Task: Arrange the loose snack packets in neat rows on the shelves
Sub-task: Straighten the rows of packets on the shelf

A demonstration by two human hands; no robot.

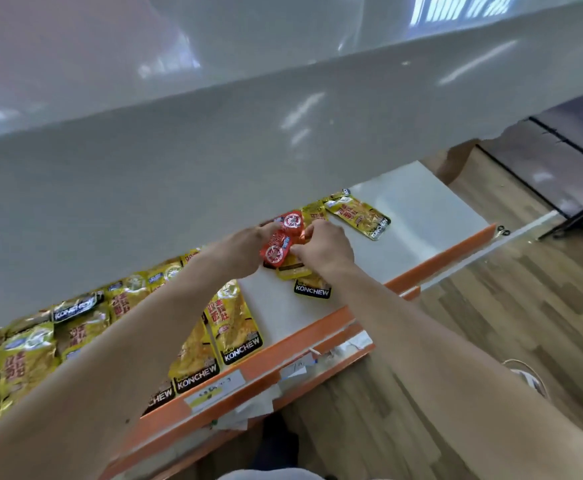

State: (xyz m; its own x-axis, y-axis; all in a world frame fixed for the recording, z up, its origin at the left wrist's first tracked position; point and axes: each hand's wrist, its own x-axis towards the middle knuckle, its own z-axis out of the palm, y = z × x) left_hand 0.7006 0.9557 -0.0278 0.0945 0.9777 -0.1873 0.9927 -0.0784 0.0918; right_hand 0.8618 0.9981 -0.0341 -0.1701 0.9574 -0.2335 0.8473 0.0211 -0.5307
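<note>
My left hand (238, 249) and my right hand (324, 247) meet over the white shelf (421, 220), both pinching a small bunch of red snack packets (279, 242). Under the red packets lie yellow packets, one showing a KONCHEW label (312, 289). A single yellow KONCHEW packet (361, 216) lies to the right near the back of the shelf. To the left, rows of yellow KONCHEW packets (234, 327) cover the shelf, partly hidden by my left forearm.
The shelf above (214, 150) overhangs and hides the back of this shelf. An orange front rail (317, 337) with price labels runs along the shelf edge. A bare white stretch of shelf lies at the right. Wooden floor (491, 306) is below.
</note>
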